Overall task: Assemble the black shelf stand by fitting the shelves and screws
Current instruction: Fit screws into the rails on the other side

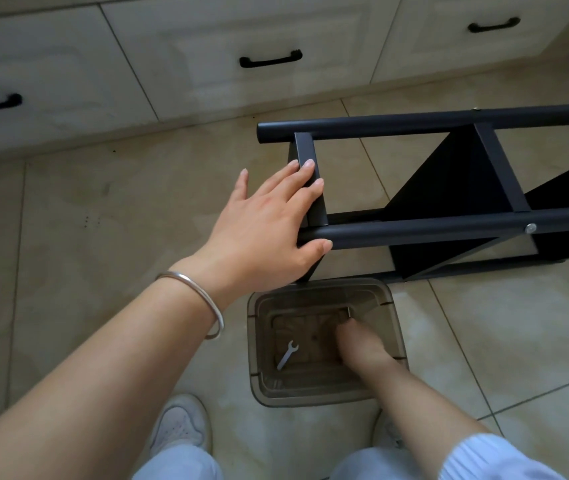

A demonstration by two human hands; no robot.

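Black shelf stand [449, 188]: on its side on tiled floor [103, 220], near cabinet drawers [207, 64]. Left hand [269, 220]: fingers straight, resting on its end crossbar. Right hand [355, 344]: inside smoky plastic bin [259, 341] beside wrench [287, 355]; grip unclear through the plastic.

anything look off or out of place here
Nothing stands out. The black shelf stand lies on its side on the floor for assembly, steadied by the left hand; a small wrench sits in the clear bin.

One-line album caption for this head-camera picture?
Left hand steadies the black metal shelf stand while the right hand reaches into a smoky clear plastic bin.
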